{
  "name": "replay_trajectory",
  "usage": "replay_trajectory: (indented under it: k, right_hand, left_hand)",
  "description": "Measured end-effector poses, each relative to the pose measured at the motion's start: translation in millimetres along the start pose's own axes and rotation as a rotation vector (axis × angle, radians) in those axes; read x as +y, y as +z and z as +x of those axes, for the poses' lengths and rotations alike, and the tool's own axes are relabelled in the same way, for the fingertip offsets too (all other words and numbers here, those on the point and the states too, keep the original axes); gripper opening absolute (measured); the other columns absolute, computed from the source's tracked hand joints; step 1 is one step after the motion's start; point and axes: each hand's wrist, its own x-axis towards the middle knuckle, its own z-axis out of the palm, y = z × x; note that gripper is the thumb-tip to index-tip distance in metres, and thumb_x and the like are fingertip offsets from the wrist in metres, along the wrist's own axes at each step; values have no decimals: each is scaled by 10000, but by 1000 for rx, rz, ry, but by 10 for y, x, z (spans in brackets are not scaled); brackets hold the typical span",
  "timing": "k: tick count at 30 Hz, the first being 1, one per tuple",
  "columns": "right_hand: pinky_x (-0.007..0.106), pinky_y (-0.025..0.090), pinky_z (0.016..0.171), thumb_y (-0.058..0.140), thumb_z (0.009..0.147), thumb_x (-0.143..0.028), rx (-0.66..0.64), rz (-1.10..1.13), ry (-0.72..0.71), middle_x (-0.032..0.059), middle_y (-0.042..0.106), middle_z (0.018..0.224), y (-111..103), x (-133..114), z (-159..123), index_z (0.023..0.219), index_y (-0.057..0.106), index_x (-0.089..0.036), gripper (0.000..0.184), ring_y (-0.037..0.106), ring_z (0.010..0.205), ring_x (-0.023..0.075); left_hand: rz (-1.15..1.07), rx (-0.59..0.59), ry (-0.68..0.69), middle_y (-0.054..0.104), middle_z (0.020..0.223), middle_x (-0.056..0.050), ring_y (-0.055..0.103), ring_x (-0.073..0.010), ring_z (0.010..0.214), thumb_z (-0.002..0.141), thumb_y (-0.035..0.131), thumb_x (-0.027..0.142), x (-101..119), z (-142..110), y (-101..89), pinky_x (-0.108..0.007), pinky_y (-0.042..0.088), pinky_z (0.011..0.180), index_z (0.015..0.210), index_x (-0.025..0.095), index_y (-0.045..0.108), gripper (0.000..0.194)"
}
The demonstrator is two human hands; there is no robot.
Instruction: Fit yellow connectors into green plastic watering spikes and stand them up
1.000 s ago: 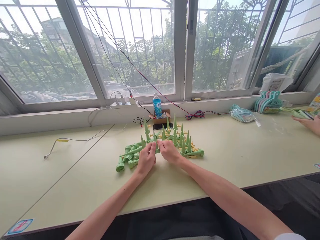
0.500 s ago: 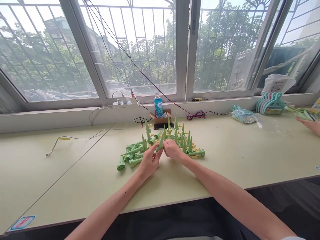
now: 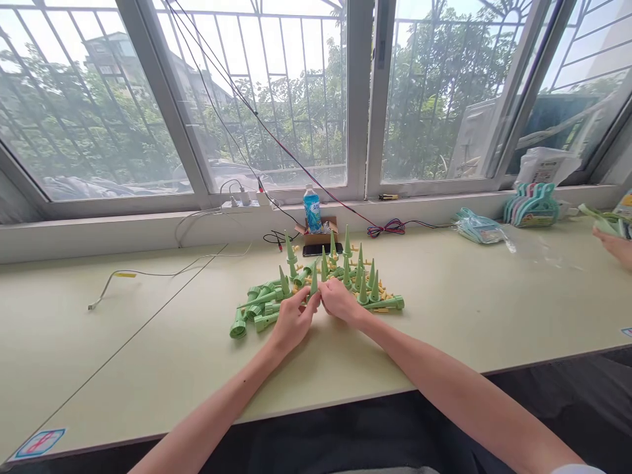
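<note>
My left hand (image 3: 293,320) has its fingers closed round the base of a green plant watering spike (image 3: 314,279), whose pointed tip stands upward. Pressed against that base from the right is my closed right hand (image 3: 340,301); whatever its fingers pinch is hidden. Several more green spikes (image 3: 374,287) stand upright just beyond and to the right of my hands. On the left, green spikes with round caps (image 3: 238,327) lie in a loose pile. Small yellow valve pieces (image 3: 386,296) are scattered among the standing spikes.
Behind the spikes are a phone (image 3: 322,249), an open cardboard box (image 3: 329,237) and a blue bottle (image 3: 312,209). A white cable (image 3: 148,271) crosses the table at left. Bagged hangers (image 3: 478,226) and stacked hangers (image 3: 532,205) sit at right, near another person's hand (image 3: 615,245).
The held spike has turned from leaning right to nearly upright, and my hands have shifted slightly. At far right, the other person's hand has moved further right.
</note>
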Motion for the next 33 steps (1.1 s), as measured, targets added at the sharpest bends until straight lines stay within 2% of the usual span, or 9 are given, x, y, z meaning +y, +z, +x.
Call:
replay_trajectory:
  k: [2, 4, 6, 9, 11, 13, 19, 25, 33]
  right_hand:
    - [258, 317, 529, 328, 939, -231, 14, -55, -65, -20, 370, 377, 9, 17, 6, 411, 428, -187, 539, 362, 424, 103]
    - [258, 335, 580, 323, 952, -240, 19, -89, -147, -12, 394, 384, 23, 40, 13, 400, 461, -181, 572, 393, 451, 107]
    - [256, 346, 614, 312, 963, -249, 13, -95, -206, -2, 438, 396, 39, 59, 20, 397, 475, -181, 594, 415, 465, 108]
    - [258, 344, 611, 305, 976, -277, 58, -85, -226, 2, 460, 411, 66, 71, 32, 398, 439, -187, 600, 414, 467, 106]
    - [259, 330, 576, 325, 978, -314, 104, -46, -197, -12, 420, 412, 85, 65, 37, 421, 401, -191, 576, 392, 453, 102]
    - [257, 300, 510, 355, 973, -361, 110, 68, -126, -30, 374, 423, 104, 51, 32, 462, 363, -197, 536, 356, 420, 92]
    - [215, 152, 374, 374, 973, -370, -115, 610, 127, -95, 219, 460, 177, -26, -60, 604, 319, -218, 403, 209, 341, 60]
    - [187, 140, 348, 326, 997, -390, -262, 714, 213, -92, 254, 465, 253, -46, -125, 644, 298, -220, 393, 244, 325, 59]
    - [194, 175, 345, 410, 967, -426, -228, 673, 108, -97, 264, 479, 276, -36, -128, 654, 304, -224, 387, 242, 344, 59]
  left_hand:
    - [-84, -32, -73, 550, 561, 34, 413, -58, 359, 905, 498, 454, 37, 1, -12, -208, 357, 442, 694, 177, 494, 349]
    - [-198, -95, -167, 547, 505, 43, 353, -53, 292, 912, 475, 488, 77, 2, -24, -209, 320, 386, 723, 181, 498, 361]
    - [-299, -124, -254, 573, 509, 37, 319, -51, 260, 899, 485, 523, 109, 6, -32, -201, 234, 323, 749, 190, 479, 365]
    - [-376, -117, -309, 609, 565, 28, 321, -52, 262, 872, 523, 547, 140, 15, -33, -190, 197, 289, 813, 202, 476, 353]
    - [-380, -75, -300, 605, 570, 32, 331, -57, 267, 871, 522, 547, 150, 23, -36, -190, 194, 283, 875, 206, 500, 342]
    - [-346, -48, -276, 596, 566, 31, 346, -57, 278, 888, 492, 542, 150, 31, -46, -191, 214, 295, 844, 201, 508, 344]
    - [-174, 131, -188, 503, 487, 51, 369, -68, 336, 910, 462, 482, 127, 37, -92, -213, 316, 395, 691, 197, 460, 359]
    - [52, 261, -84, 408, 447, 55, 434, -110, 430, 896, 465, 419, 107, 40, -98, -235, 336, 478, 601, 211, 377, 373]
    - [152, 217, -101, 441, 431, 51, 443, -137, 451, 944, 362, 393, 51, 36, -101, -268, 349, 564, 614, 220, 363, 373]
